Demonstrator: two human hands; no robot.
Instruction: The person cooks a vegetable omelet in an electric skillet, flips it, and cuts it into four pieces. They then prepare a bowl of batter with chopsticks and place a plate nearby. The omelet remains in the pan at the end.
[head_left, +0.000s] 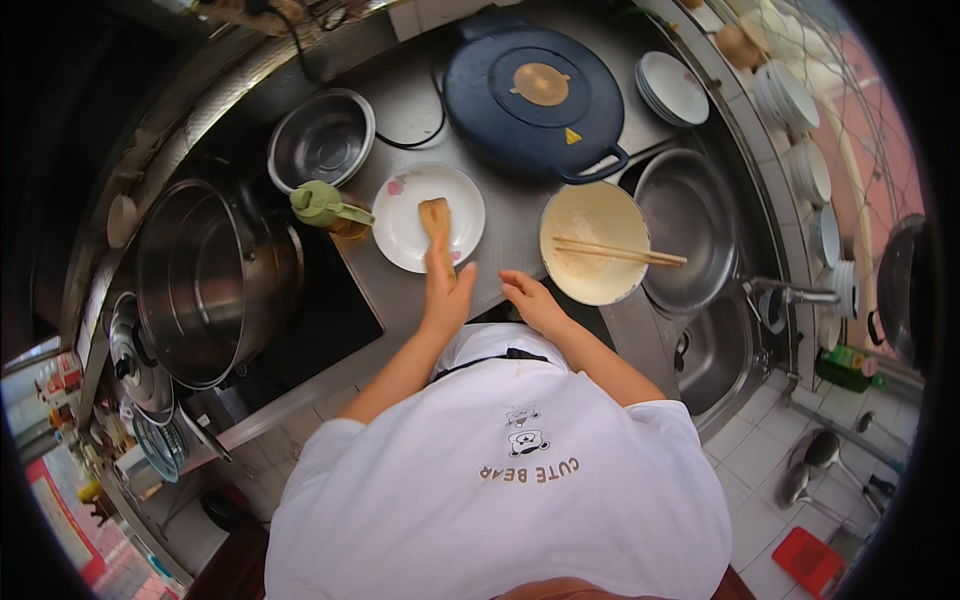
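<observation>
My left hand is at the handle of a flat-headed wooden utensil, a brush or small spatula, with the handle between its fingers and thumb. The utensil's head is over a white plate with pink flower decoration. To the right, my right hand holds nothing, its fingers loosely curled and the thumb hidden. Close by it is a cream-coloured bowl with traces of batter or liquid inside. A pair of wooden chopsticks lies across this bowl, their ends past its right rim.
A lidded dark blue electric baking pan stands at the back. On the left are a green-topped oil bottle, a steel basin and a large pot. At right, a metal basin stands near the tap and sink.
</observation>
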